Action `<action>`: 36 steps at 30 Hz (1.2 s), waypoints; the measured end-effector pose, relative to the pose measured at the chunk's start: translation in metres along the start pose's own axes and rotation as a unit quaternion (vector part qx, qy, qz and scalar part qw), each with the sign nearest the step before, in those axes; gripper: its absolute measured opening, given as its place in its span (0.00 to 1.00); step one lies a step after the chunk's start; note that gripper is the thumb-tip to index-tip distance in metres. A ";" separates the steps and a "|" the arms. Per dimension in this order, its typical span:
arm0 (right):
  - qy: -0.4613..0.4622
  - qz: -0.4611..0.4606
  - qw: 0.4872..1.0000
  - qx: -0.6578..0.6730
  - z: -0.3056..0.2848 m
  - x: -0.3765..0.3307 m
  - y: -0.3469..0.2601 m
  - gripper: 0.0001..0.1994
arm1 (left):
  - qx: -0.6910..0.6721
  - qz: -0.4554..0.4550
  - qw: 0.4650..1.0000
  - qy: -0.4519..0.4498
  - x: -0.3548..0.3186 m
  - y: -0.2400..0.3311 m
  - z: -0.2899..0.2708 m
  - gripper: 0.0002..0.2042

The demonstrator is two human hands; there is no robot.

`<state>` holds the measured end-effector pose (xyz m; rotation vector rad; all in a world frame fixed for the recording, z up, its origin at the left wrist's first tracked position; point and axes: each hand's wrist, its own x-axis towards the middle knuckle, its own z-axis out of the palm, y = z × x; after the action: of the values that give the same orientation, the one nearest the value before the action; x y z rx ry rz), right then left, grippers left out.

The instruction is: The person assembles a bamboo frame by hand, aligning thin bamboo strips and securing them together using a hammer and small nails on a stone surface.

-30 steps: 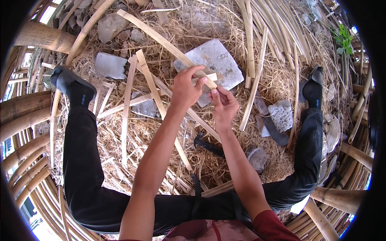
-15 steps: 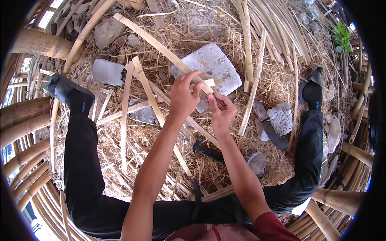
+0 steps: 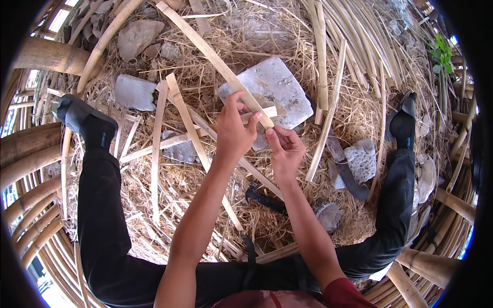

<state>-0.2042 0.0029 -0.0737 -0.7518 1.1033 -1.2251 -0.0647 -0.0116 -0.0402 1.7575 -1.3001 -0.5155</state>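
Observation:
A long, flat bamboo strip [image 3: 205,49] slants from the upper left down to my two hands. My left hand [image 3: 235,128] grips it a little short of its near end, thumb and fingers on either side. At that end my right hand [image 3: 286,151] pinches the tip between thumb and fingers. Beneath the strip lies a pale, flat stone block [image 3: 292,95], with a shorter bamboo piece [image 3: 268,111] crossing under the strip by my left fingers. Right of my right hand, a knife with a dark curved handle [image 3: 359,189] leans by a rough stone [image 3: 361,160].
Loose bamboo strips [image 3: 159,149] lie across straw and shavings to the left. A black tool [image 3: 264,199] rests between my forearms. More strips [image 3: 359,41] are heaped at the upper right. A grey block [image 3: 134,92] sits near my left foot, and bamboo poles [image 3: 31,141] line both sides.
The strip's far end has swung slightly right. My left index finger, earlier stretched across the strip, is now curled beside it. Both hands have shifted slightly downward.

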 end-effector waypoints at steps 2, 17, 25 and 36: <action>-0.002 0.005 1.000 0.000 0.003 0.000 -0.003 0.09 | 0.019 0.036 0.999 0.012 0.001 -0.001 -0.002 0.31; -0.007 -0.018 1.000 -0.020 0.000 0.001 -0.002 0.09 | 0.072 -0.030 0.997 -0.006 -0.001 0.012 -0.003 0.33; -0.027 -0.022 0.999 -0.038 -0.001 0.002 -0.005 0.09 | 0.078 -0.003 0.996 0.049 -0.006 0.009 0.004 0.33; -0.040 -0.036 0.998 -0.034 -0.004 0.003 -0.004 0.09 | 0.098 0.036 0.990 0.098 -0.016 0.008 0.013 0.33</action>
<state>-0.2099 0.0000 -0.0718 -0.8909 1.0642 -1.2119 -0.0847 -0.0032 -0.0435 1.8608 -1.3044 -0.1731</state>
